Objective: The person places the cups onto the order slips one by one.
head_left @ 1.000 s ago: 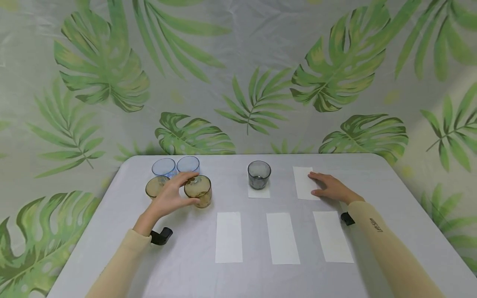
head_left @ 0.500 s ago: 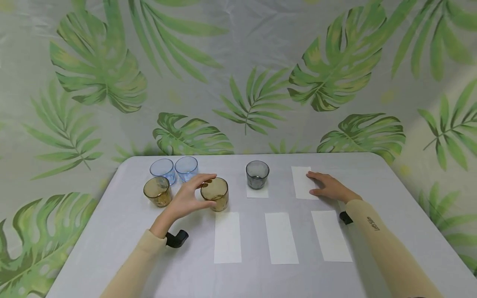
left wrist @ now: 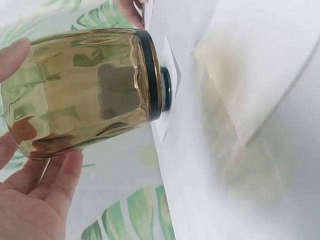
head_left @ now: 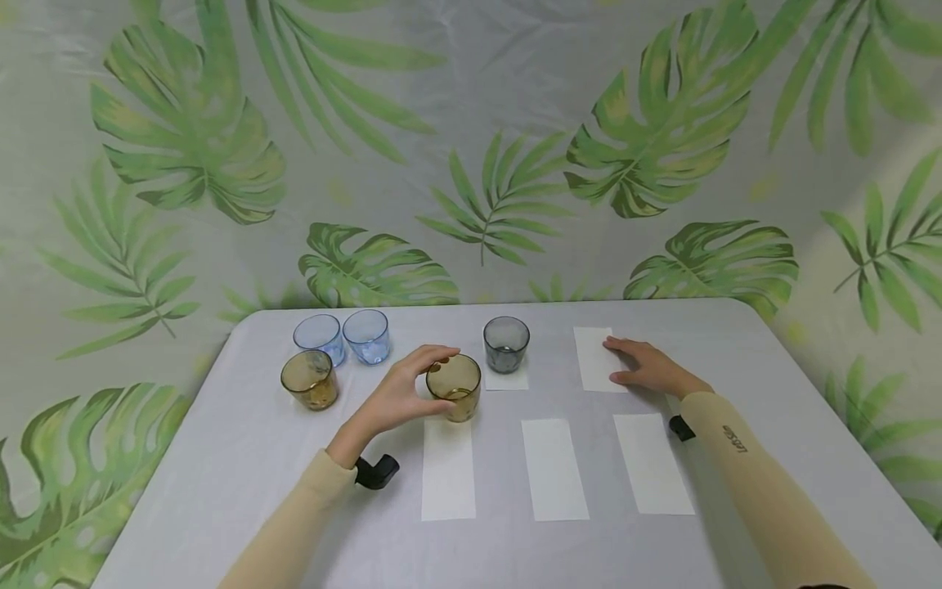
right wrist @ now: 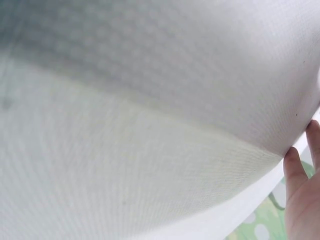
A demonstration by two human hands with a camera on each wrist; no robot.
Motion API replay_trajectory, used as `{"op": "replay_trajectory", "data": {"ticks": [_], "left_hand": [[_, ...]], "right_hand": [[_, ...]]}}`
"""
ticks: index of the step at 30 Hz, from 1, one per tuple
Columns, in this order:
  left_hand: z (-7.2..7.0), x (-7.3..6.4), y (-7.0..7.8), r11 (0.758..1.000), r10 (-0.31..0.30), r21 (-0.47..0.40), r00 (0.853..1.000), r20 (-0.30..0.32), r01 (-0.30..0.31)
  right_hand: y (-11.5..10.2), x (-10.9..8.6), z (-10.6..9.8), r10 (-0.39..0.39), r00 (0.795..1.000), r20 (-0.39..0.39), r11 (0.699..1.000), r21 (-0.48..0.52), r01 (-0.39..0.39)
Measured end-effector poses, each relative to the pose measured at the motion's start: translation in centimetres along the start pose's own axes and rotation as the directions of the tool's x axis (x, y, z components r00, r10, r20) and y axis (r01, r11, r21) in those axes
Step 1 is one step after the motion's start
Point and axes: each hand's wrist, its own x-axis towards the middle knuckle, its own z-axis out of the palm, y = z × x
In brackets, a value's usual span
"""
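My left hand holds an amber drinking glass between thumb and fingers, upright with its rim up. The glass overlaps the far end of the front-left white paper strip; in the left wrist view, the glass's base is clear of the table and its blurred shadow falls on the cloth. My right hand rests with its fingertips at the right edge of the back-right paper strip, fingers relaxed and holding nothing. In the right wrist view, two fingertips touch the white surface.
A second amber glass and two blue glasses stand grouped at the back left. One grey glass stands on the back-middle paper strip. More strips lie front middle and front right on the white-covered table.
My left hand has carried the amber glass rightward, away from the group at the left and over to the front-left paper strip. The right hand has stayed in place.
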Motion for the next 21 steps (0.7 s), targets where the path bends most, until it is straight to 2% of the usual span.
{"op": "replay_trajectory", "data": {"ticks": [8, 21], "left_hand": [[1.7, 1.5, 0.5, 0.999, 0.022, -0.026, 0.999, 0.032, -0.021], [5.1, 4.1, 1.5, 0.998, 0.045, -0.039, 0.997, 0.060, -0.043]], "right_hand": [[-0.5, -0.2, -0.1, -0.013, 1.000, -0.008, 1.000, 0.001, 0.013], [-0.2, -0.1, -0.1, -0.003, 1.000, -0.005, 1.000, 0.015, 0.003]]}}
